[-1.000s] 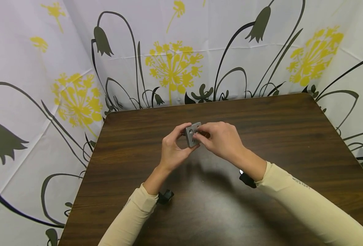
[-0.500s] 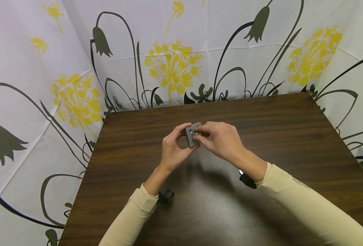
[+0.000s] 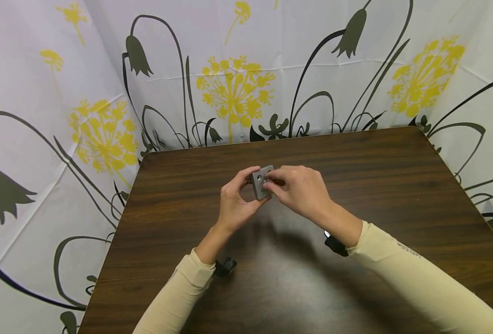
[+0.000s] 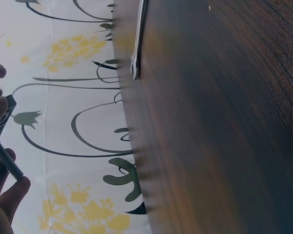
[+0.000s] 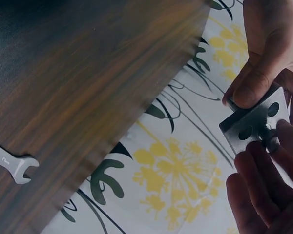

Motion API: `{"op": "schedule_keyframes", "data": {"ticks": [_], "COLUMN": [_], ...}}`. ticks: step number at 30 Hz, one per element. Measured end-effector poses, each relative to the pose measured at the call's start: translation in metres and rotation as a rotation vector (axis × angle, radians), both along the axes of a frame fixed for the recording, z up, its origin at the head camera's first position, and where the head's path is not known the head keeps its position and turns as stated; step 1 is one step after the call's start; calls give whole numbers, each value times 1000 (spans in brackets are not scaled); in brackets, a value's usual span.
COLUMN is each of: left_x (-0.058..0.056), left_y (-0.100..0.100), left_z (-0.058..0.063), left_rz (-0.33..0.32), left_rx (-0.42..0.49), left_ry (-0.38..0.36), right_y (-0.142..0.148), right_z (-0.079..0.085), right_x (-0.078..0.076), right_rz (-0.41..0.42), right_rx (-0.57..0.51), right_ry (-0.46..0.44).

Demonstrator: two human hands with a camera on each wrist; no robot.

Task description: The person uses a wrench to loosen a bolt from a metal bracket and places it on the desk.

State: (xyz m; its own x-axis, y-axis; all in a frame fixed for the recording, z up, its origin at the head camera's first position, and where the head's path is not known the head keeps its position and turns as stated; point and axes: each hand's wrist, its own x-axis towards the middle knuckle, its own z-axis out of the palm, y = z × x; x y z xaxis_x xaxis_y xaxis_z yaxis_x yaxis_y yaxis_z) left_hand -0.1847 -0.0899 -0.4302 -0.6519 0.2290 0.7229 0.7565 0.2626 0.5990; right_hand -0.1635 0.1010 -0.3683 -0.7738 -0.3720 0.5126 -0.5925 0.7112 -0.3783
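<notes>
My left hand (image 3: pixel 238 197) grips a small grey metal plate (image 3: pixel 257 189) by its edges above the table, tilted up. Round holes (image 5: pixel 246 132) pierce the plate's face. At that face, my right hand (image 3: pixel 305 190) pinches the end of a bolt (image 5: pixel 270 141) between thumb and fingertips; whether this end is a head or a nut I cannot tell. A long threaded shank (image 4: pixel 7 158) shows in the left wrist view beside the plate (image 4: pixel 9 109), a fingertip at its tip. The fingers partly hide the plate.
A metal wrench (image 5: pixel 12 163) lies on the dark wooden table (image 3: pixel 179 185); its other end (image 4: pixel 135 68) shows in the left wrist view. Behind the table's far edge hangs a white curtain (image 3: pixel 167 106) with a flower print.
Both hands and the plate keep nearly the same place. The right fingertips shift slightly against the plate's face.
</notes>
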Motion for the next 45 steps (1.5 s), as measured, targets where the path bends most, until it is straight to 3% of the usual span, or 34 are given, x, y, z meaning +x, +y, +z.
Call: {"op": "schedule_keyframes", "data": {"ticks": [5, 11, 19, 23, 27, 34, 41, 45], "left_x": [-2, -1, 14, 16, 15, 4, -4, -3], "left_y": [0, 1, 7, 8, 8, 7, 4, 4], "left_z": [1, 4, 28, 33, 32, 19, 5, 5], "left_rz": [12, 2, -10, -19, -29, -24, -36, -39], "left_rx": [-10, -3, 9, 9, 8, 5, 1, -2], "left_ry": [-23, -20, 10, 4, 9, 20, -11, -9], "right_y": [1, -1, 3, 2, 2, 5, 5, 6], "right_z": [-1, -1, -2, -1, 0, 1, 3, 3], "right_x": [0, -2, -1, -1, -2, 0, 0, 0], "right_rz": [38, -36, 41, -12, -55, 44, -66, -17], "right_rx": [18, -3, 17, -16, -21, -24, -46, -34], "right_ry": [41, -4, 26, 28, 8, 62, 13, 22]}}
